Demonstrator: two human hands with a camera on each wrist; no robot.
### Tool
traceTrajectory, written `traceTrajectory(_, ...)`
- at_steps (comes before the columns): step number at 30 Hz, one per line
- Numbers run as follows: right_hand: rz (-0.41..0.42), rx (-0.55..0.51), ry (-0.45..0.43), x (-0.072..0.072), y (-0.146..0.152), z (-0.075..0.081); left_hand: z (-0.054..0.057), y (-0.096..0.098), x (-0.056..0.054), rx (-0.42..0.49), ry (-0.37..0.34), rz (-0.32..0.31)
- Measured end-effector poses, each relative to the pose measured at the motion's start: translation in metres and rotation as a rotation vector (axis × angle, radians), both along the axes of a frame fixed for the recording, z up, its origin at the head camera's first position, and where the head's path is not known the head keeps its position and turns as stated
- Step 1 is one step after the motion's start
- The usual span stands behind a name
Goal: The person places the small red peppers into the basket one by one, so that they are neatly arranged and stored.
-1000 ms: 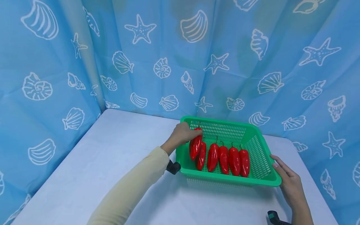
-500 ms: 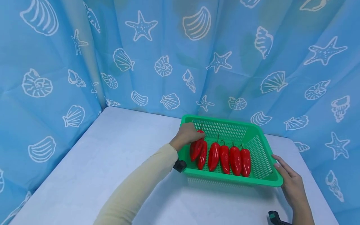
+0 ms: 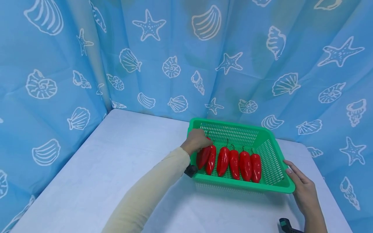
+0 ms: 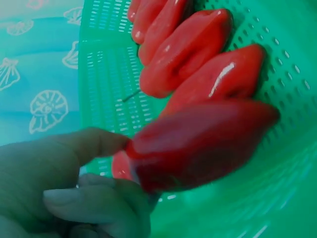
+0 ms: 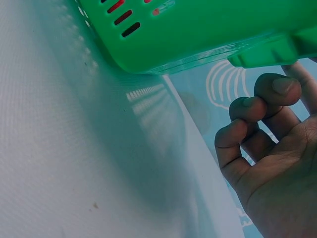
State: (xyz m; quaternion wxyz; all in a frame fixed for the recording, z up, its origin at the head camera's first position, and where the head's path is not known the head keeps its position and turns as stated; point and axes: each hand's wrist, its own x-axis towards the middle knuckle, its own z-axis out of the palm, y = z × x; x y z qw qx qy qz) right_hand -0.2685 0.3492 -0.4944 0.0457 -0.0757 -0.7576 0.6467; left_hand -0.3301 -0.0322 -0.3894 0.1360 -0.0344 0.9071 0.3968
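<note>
In the head view my left hand (image 3: 197, 141) reaches into the left end of a green plastic basket (image 3: 233, 183) and pinches a glossy red pepper (image 3: 203, 158) by its stem end. Seen from the left wrist, the held pepper (image 4: 203, 144) points its tip away from the hand, over the perforated basket floor. Beside it several more red peppers (image 3: 223, 161) lie in a row, stems toward the back wall. At the basket's right end my right hand (image 3: 303, 187) grips the rim with thumb and forefinger; its other fingers (image 5: 232, 135) curl below the rim in the right wrist view.
The basket stands near the back edge of a white table (image 3: 131, 142). A blue curtain (image 3: 175, 64) printed with white shells and starfish hangs behind and at both sides. Dark wrist-camera mounts (image 3: 285, 224) show by the hands.
My left hand has come slightly right and lower into the basket, bringing the pepper down beside its neighbour. The right hand stays on the rim, and the head view has shifted slightly.
</note>
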Motion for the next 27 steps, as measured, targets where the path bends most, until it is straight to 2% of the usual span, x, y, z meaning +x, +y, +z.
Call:
traceTrajectory(9, 0.011, -0.017, 0.013, 0.0012, -0.0011, 0.0006, -0.002, 0.0072, 0.002, -0.163, -0.012, -0.006)
traceTrajectory(16, -0.001, 0.019, 0.004, 0.0003, -0.0014, 0.0011, -0.0032, 0.0088, 0.0, -0.2, -0.026, -0.036)
traceTrajectory(22, -0.003, 0.025, 0.007, -0.0006, -0.0005, 0.0016, 0.0008, 0.0069, 0.0031, -0.168, -0.015, -0.057)
traceTrajectory(27, 0.001, 0.027, 0.017, -0.0003, -0.0005, 0.0012, 0.0049, 0.0032, 0.0064, -0.141, 0.005, -0.119)
